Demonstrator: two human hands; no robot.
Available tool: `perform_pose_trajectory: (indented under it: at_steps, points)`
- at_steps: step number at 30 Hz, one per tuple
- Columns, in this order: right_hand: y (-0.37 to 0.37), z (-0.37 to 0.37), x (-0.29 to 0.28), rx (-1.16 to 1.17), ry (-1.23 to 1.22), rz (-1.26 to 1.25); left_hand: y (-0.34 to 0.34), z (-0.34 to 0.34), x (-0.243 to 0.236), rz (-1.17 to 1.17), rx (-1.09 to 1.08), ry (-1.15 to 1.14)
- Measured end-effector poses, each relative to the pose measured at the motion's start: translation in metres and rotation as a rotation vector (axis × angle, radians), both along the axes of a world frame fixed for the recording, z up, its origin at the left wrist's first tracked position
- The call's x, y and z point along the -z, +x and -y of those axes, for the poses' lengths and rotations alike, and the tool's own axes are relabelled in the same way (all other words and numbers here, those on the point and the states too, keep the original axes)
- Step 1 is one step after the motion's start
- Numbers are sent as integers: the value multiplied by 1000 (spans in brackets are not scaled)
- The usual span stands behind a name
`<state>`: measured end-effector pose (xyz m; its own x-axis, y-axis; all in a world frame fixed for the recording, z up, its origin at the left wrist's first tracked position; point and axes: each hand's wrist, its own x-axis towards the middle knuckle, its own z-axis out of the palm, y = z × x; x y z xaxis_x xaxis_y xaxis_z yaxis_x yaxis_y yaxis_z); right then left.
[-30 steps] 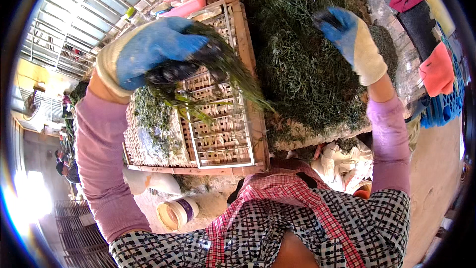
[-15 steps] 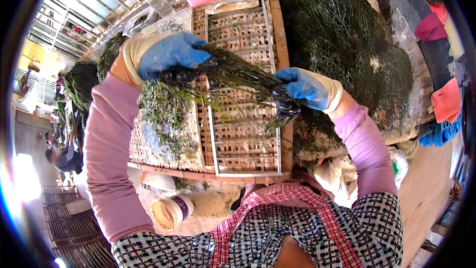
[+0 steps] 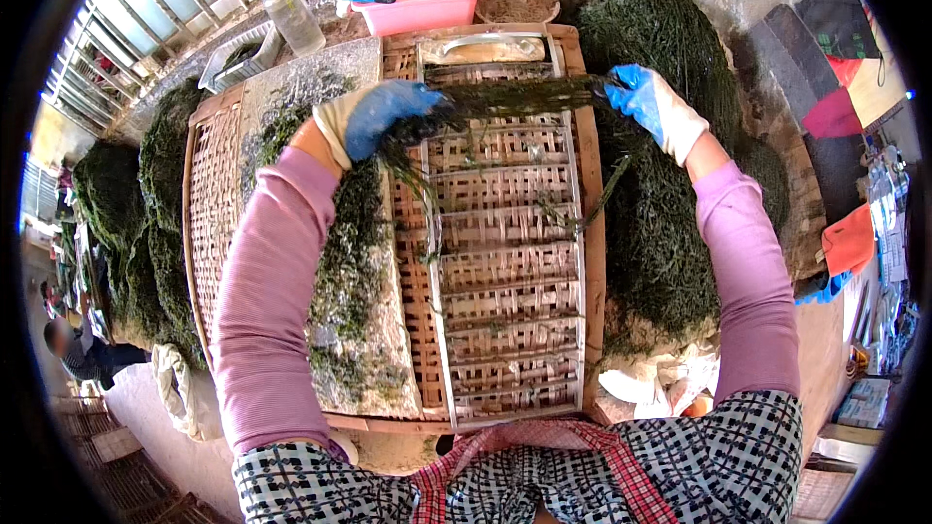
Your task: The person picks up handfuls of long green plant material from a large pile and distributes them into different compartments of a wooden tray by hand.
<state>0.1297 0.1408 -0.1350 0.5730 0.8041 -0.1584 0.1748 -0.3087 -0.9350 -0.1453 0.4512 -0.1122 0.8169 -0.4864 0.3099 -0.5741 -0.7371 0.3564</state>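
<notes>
Stretched between my two gloved hands is a bundle of wet, dark green seaweed (image 3: 524, 97). My left hand (image 3: 388, 114), in a blue and white glove, is closed around its left end, and loose strands hang below. The other end is pinched by my right hand (image 3: 646, 102) in a matching glove. The bundle spans the far part of a white metal rack (image 3: 437, 281) with crossbars, which lies on a woven bamboo tray (image 3: 413, 330) with a wooden frame. Left of the rack, a pale board (image 3: 393, 369) carries scattered seaweed, partly hidden by my left arm.
Large seaweed heaps (image 3: 670, 233) rise to the right, with more mounds (image 3: 170, 204) at the left. A pink basin (image 3: 427, 12), a clear bottle with a green lid (image 3: 294, 19) and a grey basket (image 3: 238, 53) stand at the back. A person (image 3: 83, 349) is far left.
Both hands have moved farther away over the rack and spread apart, and the seaweed is now pulled nearly straight and level. The view has shifted, showing more of the tray's left side.
</notes>
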Motion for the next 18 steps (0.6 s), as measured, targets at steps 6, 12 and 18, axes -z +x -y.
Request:
perform_pose_trajectory:
  at_steps: [6, 12, 18]
  points:
    - [-9, -86, -16, -15, -12, 328, 1, -86, -31, -746, -517, -866]
    - [9, -120, 45, -87, -399, 739, 24, -74, 32, -321, -1513, -62]
    - [24, -129, 58, -46, -388, 598, 66, 29, 78, -266, -989, 541]
